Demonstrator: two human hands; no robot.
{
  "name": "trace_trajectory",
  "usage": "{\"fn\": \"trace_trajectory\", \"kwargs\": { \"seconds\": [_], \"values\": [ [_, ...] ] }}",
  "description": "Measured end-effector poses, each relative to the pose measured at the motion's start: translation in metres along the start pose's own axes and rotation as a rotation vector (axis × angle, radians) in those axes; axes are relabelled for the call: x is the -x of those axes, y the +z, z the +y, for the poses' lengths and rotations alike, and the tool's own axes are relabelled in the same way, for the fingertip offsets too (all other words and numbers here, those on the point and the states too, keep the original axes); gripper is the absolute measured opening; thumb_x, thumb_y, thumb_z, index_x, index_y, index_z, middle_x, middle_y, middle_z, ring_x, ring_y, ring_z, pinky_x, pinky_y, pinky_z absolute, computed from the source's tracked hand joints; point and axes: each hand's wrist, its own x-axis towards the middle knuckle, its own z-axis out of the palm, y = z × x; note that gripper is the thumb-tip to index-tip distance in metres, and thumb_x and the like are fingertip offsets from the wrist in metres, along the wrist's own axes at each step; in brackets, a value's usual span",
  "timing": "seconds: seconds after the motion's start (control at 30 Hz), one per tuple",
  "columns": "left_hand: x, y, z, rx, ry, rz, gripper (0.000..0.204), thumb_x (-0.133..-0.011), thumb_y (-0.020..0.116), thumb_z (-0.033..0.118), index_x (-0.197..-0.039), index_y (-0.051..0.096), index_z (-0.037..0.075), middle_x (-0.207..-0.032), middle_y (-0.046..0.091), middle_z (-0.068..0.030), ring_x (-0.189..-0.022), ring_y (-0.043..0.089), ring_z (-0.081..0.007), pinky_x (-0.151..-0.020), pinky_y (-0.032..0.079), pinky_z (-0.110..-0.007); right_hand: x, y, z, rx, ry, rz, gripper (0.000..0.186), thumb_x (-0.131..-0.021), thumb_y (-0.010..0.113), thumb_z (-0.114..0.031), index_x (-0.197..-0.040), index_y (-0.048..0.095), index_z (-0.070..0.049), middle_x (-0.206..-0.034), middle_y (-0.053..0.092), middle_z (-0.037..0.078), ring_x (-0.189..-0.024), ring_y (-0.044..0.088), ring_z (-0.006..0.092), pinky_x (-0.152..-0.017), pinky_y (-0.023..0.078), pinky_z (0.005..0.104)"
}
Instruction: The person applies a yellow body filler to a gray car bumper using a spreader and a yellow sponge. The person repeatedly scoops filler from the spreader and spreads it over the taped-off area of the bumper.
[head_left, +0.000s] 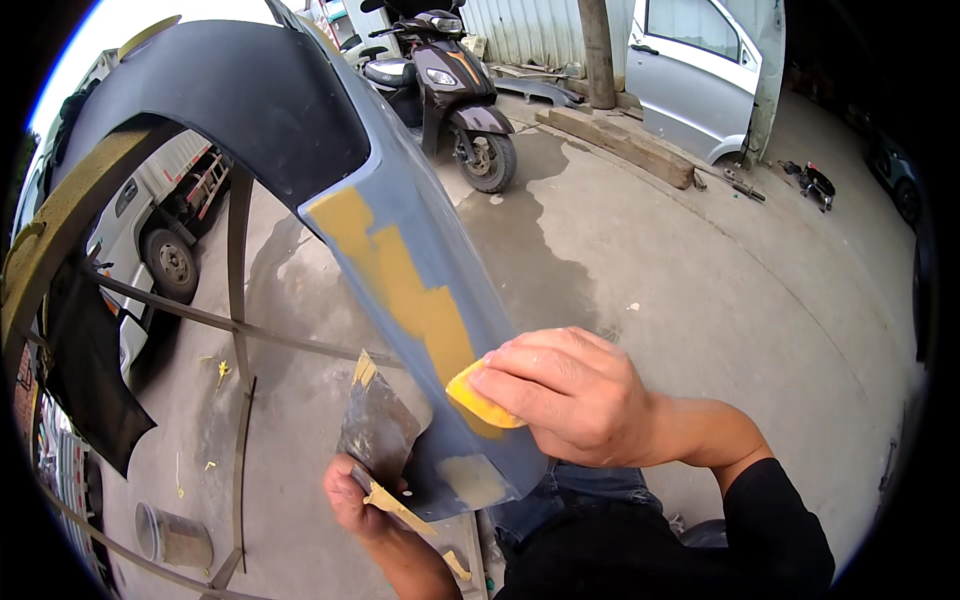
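Observation:
A long grey car body panel slants toward me, with a stepped strip of mustard-yellow filler along its face. My right hand pinches a yellow spreader, whose edge is against the panel at the lower end of the strip. Below and to the left, my left hand is closed on a worn grey metal plate with yellow filler smeared on its top corner. A ragged strip of filler lies by that hand's fingers. Near the panel's bottom edge there is a pale beige patch.
A metal frame stands under and left of the panel. On the concrete floor sits a dirty bucket. Farther off are a dark scooter, a wooden beam, a silver car door and a white truck.

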Motion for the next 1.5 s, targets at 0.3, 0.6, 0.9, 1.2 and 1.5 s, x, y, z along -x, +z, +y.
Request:
{"fn": "trace_trajectory", "kwargs": {
  "seconds": [0.3,0.6,0.9,1.2,1.5],
  "values": [
    [0.006,-0.009,0.004,0.052,-0.002,-0.003,0.03,-0.092,0.046,0.027,-0.069,0.039,0.009,-0.049,0.036,-0.0033,-0.04,0.044,-0.0199,-0.064,0.053,-0.043,-0.016,0.031,0.001,0.082,-0.107,-0.008,0.029,-0.066,0.068,-0.005,-0.095,0.067,-0.007,-0.092,0.06,0.005,-0.082,0.06,0.0215,-0.069,0.05,0.031],
    [-0.006,-0.034,-0.017,-0.02,0.179,0.042,0.031,-0.096,0.046,0.03,-0.078,0.051,0.005,-0.069,0.042,-0.0026,-0.061,0.046,-0.0177,-0.069,0.047,-0.038,0.093,0.04,-0.019,0.01,0.029,-0.035,0.014,-0.07,0.063,-0.008,-0.082,0.059,-0.002,-0.08,0.053,0.005,-0.078,0.056,0.0193,-0.069,0.048,0.0287],
    [-0.03,-0.045,-0.005,0.086,0.357,-0.237,0.056,-0.097,0.043,0.032,-0.145,0.026,0.008,-0.093,0.054,-0.0031,-0.07,0.046,-0.0138,-0.074,0.046,-0.033,0.114,-0.101,0.016,-0.04,0.443,0.595,0.013,-0.072,0.062,0.001,-0.083,0.067,-0.002,-0.074,0.063,0.015,-0.072,0.061,0.03,-0.065,0.049,0.0374],
    [-0.022,-0.041,-0.011,-0.457,0.606,-0.261,0.054,-0.099,0.044,0.02,-0.146,0.023,0.004,-0.107,0.053,-0.0029,-0.085,0.051,-0.0163,-0.084,0.045,-0.033,0.159,-0.169,-0.015,0.042,0.724,0.703,0.019,-0.076,0.06,0.0,-0.094,0.067,0.0,-0.084,0.067,0.014,-0.076,0.065,0.0232,-0.067,0.051,0.0309],
    [-0.006,0.021,-0.002,-0.077,0.249,-0.022,0.02,-0.094,0.045,0.025,-0.084,0.038,0.009,-0.072,0.044,-0.0032,-0.061,0.04,-0.0152,-0.069,0.041,-0.032,0.151,-0.166,0.004,0.024,0.812,0.543,0.026,-0.084,0.061,0.004,-0.109,0.064,0.0,-0.098,0.066,0.009,-0.089,0.062,0.013,-0.077,0.05,0.0242]
  ]
}}
